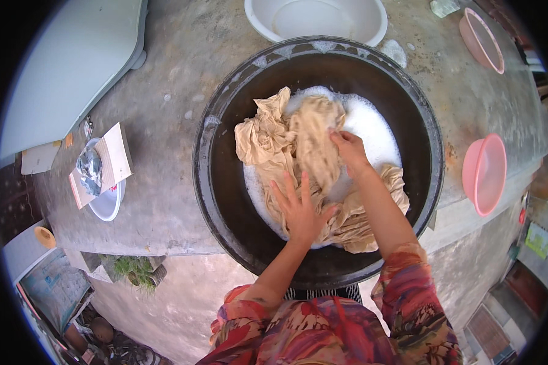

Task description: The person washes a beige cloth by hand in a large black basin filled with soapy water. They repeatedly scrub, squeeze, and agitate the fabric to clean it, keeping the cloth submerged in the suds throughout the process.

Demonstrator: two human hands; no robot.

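Note:
A large black tub stands in front of me with white suds inside. Wet, crumpled beige cloth lies in the suds and spreads from the left side of the tub to its near right. My right hand pinches a raised fold of the cloth near the middle; that fold is blurred. With fingers spread, my left hand rests palm down on the cloth nearer to me and grips nothing.
A white basin sits just beyond the tub. Two pink basins are at the right on the concrete. To the left, a small white bowl has an open cardboard piece across it. A potted plant stands below at left.

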